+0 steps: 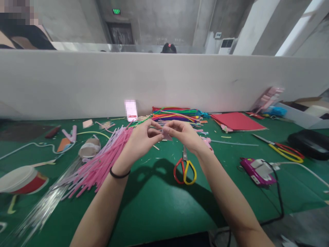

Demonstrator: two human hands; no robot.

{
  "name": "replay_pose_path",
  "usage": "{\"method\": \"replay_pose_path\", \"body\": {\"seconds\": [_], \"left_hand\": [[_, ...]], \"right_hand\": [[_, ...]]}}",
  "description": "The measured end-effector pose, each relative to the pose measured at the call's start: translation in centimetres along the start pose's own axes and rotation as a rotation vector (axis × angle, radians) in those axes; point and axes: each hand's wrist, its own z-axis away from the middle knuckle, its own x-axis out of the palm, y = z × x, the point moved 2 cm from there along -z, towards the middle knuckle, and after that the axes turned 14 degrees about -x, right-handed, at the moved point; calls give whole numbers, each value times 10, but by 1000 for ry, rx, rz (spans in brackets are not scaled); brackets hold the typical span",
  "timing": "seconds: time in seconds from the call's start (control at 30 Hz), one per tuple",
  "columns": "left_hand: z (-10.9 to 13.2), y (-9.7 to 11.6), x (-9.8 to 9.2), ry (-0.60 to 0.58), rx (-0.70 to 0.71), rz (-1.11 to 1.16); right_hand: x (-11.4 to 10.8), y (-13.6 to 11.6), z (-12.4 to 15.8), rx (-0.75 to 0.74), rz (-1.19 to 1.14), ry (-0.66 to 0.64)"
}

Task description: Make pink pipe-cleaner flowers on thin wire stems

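Observation:
Both hands meet above the middle of the green table, fingertips pinched together. Between them is a small pale pink piece (pixel 167 134). My left hand (pixel 144 136) has its thumb and fingers closed at the piece's left edge, with a black band on the wrist. My right hand (pixel 181 133) pinches the piece from the right. Scissors (pixel 185 168) with red and yellow handles lie just below my right hand. Pink pipe cleaners (pixel 105 164) are spread beside my left forearm. A bundle of multicoloured pipe cleaners (pixel 177 115) lies behind the hands.
A phone (pixel 131 111) leans on the white partition (pixel 154 82). Red sheets (pixel 238 121), more scissors (pixel 282 151), a black case (pixel 309 144) and a purple power strip (pixel 257 171) are right. A paper tub (pixel 23 180) and clear wires (pixel 51 199) are left.

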Motion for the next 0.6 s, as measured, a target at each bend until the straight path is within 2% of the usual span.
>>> {"method": "replay_pose_path", "body": {"seconds": [0.17,0.4,0.6], "left_hand": [[-1,-1,0,12,-16,-17],[0,1,0,59,-22,-92],[-2,-2,0,38,-10,-78]], "right_hand": [[2,-2,0,13,59,36],[3,3,0,-50,130,53],[3,8,-1,-29,83,78]]}}
